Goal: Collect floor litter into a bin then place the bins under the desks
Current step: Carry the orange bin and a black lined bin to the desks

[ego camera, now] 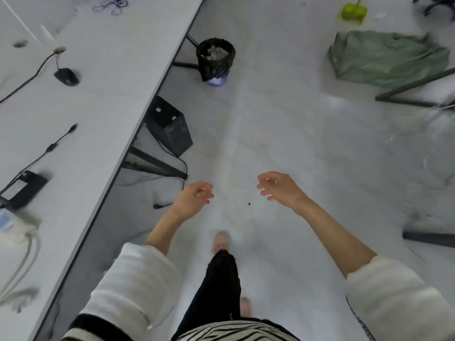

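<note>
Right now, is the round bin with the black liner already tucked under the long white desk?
No, the round bin with the black liner stands on open floor just past the long white desk edge.

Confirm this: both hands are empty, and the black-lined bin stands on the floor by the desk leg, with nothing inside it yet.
Not quite. The head view shows crumpled litter already inside the black-lined bin. The rest holds: it stands on the floor by the desk leg, and the left hand and right hand hold nothing.
</note>
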{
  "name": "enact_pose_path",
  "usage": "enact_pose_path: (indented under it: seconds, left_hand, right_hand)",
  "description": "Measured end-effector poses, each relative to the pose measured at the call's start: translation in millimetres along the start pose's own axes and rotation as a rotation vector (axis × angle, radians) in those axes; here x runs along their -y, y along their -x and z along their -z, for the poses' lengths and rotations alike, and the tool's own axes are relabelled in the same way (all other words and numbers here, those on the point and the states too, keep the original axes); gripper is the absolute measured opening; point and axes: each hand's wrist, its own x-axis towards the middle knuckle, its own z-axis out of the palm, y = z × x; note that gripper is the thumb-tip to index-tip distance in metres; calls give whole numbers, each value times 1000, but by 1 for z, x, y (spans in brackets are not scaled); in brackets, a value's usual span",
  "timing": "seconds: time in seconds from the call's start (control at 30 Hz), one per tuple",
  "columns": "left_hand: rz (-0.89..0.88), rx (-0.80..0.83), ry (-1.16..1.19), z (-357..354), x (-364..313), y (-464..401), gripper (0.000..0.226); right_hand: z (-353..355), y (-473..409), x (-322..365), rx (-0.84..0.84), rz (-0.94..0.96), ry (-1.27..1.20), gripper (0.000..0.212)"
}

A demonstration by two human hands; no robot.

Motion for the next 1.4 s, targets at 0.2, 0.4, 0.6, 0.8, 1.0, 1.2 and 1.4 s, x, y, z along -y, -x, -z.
enact_pose_path:
  seconds: [0.2,0.4,0.6,0.8,1.0,1.2,1.4]
  left_hand:
    - [2,14,-17,39,-78,-183,31]
    - [3,32,-16,83,-193,-362,31]
    - [-2,83,21,91,-288,-504,29]
    - [18,35,49,92,-395,-688,28]
    - [41,3,64,114,-486,-814,23]
    - [83,-41,62,153,-560,-960,23]
    - [8,-68,85,214,-640,-1144,27]
  right_hand:
    - [69,-172,87,-26,-14,8,25]
    - [154,-334,194,-64,-1,-30,25]
    - [234,-465,258,-54,-31,-133,27]
    - [347,-640,332,-22,-10,-131,16]
    - [426,-779,423,28,4,-139,12]
    - [476,-924,512,79,25,-38,26]
    - [529,-1096,622,55,101,-2,17]
